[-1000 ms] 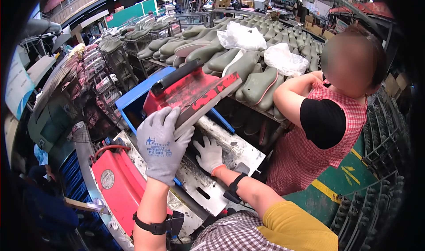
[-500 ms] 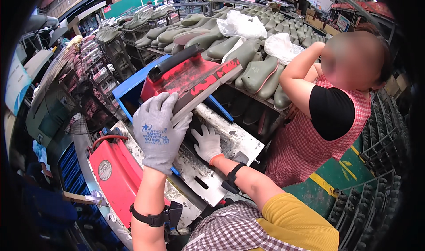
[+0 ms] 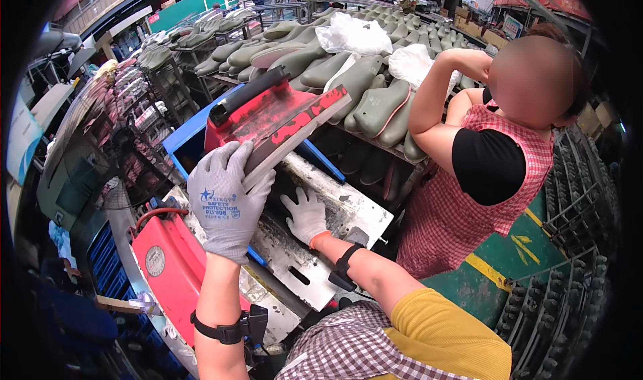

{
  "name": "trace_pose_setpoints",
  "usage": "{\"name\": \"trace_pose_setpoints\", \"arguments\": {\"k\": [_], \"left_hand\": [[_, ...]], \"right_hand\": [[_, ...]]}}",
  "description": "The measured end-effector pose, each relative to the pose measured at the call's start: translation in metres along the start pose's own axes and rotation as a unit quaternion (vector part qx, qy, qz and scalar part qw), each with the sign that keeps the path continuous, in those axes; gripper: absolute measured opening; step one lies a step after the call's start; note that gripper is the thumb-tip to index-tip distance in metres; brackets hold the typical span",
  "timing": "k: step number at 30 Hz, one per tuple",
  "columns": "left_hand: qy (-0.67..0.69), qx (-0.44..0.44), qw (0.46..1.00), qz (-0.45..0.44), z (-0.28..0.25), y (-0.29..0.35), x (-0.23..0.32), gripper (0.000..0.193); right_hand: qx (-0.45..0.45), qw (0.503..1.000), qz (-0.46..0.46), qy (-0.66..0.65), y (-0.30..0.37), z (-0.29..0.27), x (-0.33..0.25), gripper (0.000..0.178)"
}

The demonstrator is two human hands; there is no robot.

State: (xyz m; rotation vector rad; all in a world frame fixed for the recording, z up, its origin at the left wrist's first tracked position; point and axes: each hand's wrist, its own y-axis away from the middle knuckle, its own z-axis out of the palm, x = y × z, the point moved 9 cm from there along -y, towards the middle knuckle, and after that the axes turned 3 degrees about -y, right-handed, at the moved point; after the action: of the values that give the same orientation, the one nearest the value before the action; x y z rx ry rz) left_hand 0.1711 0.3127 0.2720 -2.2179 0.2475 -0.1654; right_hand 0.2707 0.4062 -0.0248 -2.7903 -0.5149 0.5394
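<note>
A worn red machine cover (image 3: 258,122) with a grey metal edge is tilted up over the machine. My left hand (image 3: 229,202), in a grey glove, has its fingers closed around the near lower corner of that edge. Under the raised cover, my right hand (image 3: 305,216) lies in a pale glove with an orange cuff, its fingers spread. It rests on the paint-worn white metal bed (image 3: 355,209), by a dark area whose nature I cannot make out. Beside the bed, on my left, is a smooth red housing (image 3: 171,259) with a round badge.
Green shoe lasts (image 3: 375,109) are piled on a rack beyond the machine, with white plastic bags (image 3: 353,33) on top. A co-worker in a red checked apron (image 3: 442,226) stands close on the right, arm raised. Blue crates (image 3: 104,266) and a fan (image 3: 124,159) stand left.
The whole view has shifted slightly, so the machine and both hands appear a little further left. My left hand keeps its hold on the red cover; my right hand stays on the bed.
</note>
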Motion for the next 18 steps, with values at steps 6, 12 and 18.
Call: {"name": "trace_pose_setpoints", "arguments": {"k": [6, 12, 18], "left_hand": [[-0.008, 0.004, 1.000, 0.007, 0.000, -0.002, 0.000, 0.059], [-0.014, 0.012, 1.000, 0.016, -0.001, -0.003, 0.001, 0.058], [0.012, 0.011, 1.000, 0.016, 0.006, -0.006, 0.008, 0.058]], "right_hand": [[-0.022, 1.000, 0.009, -0.018, -0.001, 0.000, 0.000, 0.066], [-0.029, 0.999, 0.012, -0.009, -0.004, 0.002, 0.000, 0.065], [-0.007, 1.000, 0.020, -0.011, -0.002, -0.008, 0.014, 0.064]]}}
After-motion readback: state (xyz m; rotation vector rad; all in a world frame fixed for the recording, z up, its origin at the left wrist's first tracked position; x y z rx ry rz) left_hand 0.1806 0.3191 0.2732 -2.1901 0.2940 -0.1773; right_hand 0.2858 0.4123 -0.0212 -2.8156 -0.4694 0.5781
